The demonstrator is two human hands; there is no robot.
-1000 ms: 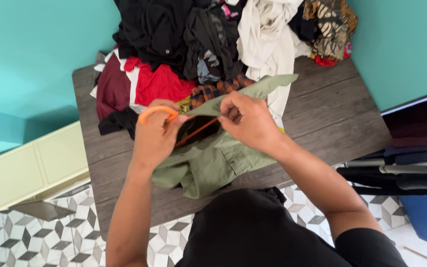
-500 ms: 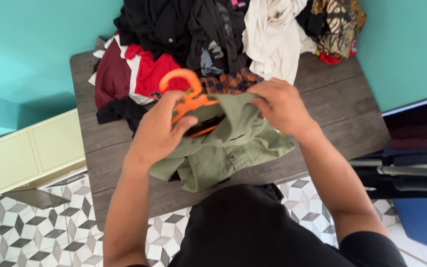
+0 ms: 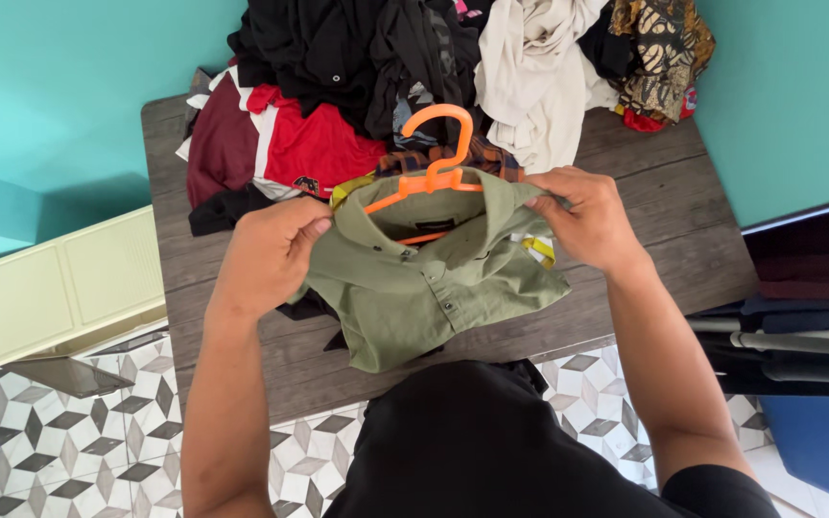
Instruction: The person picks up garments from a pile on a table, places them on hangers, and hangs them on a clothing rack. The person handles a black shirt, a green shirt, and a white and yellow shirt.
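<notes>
An olive green button shirt (image 3: pixel 424 288) hangs on an orange plastic hanger (image 3: pixel 431 163), whose hook stands up above the collar. My left hand (image 3: pixel 266 254) pinches the shirt's left shoulder. My right hand (image 3: pixel 592 219) pinches its right shoulder. Both hands hold the shirt up over the dark wooden table (image 3: pixel 664 230), with its lower part bunched near the table's front edge.
A big heap of clothes (image 3: pixel 414 67) fills the back of the table: black, red, maroon, cream, plaid and patterned pieces. A pale green box (image 3: pixel 59 297) lies on the patterned tile floor at left. Dark bars of a rack (image 3: pixel 789 341) stand at right. Teal walls surround the corner.
The hanger has gone inside the shirt's collar and its hook now points up. My hands have moved apart from the middle to the shirt's two shoulders, spreading it flat.
</notes>
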